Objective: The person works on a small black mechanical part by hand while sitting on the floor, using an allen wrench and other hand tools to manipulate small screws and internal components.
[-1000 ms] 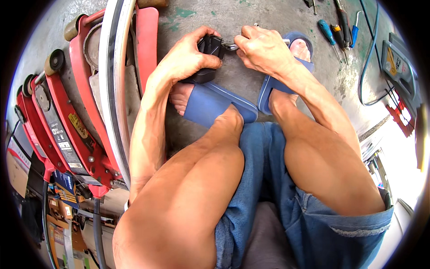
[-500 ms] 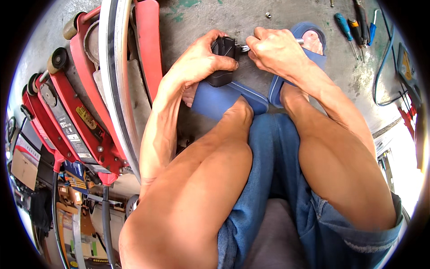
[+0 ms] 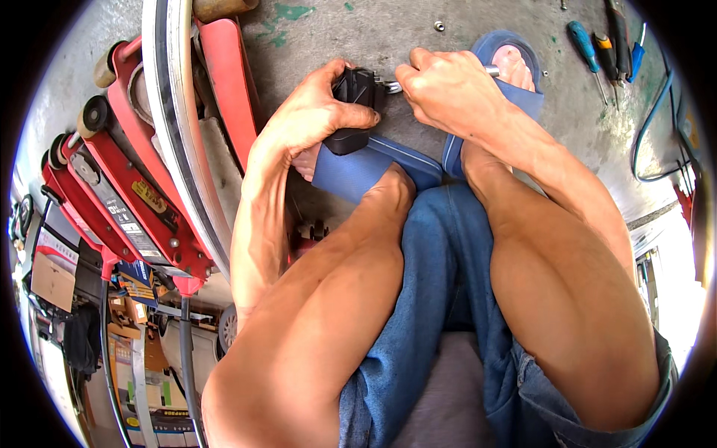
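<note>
My left hand (image 3: pixel 312 110) is wrapped round a blocky black plastic part (image 3: pixel 348 140), with the thumb across its near side. Over the floor to its right, my right hand (image 3: pixel 452 89) is closed on a silver metal hand tool (image 3: pixel 491 71). One metal end of the tool reaches toward the upper right side of the black part; its rounded other end shows beyond the hand, above the right sandal. The fist hides the middle of the tool, so its exact kind cannot be told.
Red floor jacks (image 3: pixel 142 187) and a white-and-black curved strip (image 3: pixel 178 134) stand on the left. A blue-handled screwdriver (image 3: pixel 582 43) lies with other hand tools at upper right, near a blue cable (image 3: pixel 644 142). A small metal nut (image 3: pixel 439 26) lies on the concrete floor. Blue sandals (image 3: pixel 351 175) are below my hands.
Both hands, with the black part and the tool, appear slightly further left in the picture, as the whole view has shifted a little. Both grips look the same.
</note>
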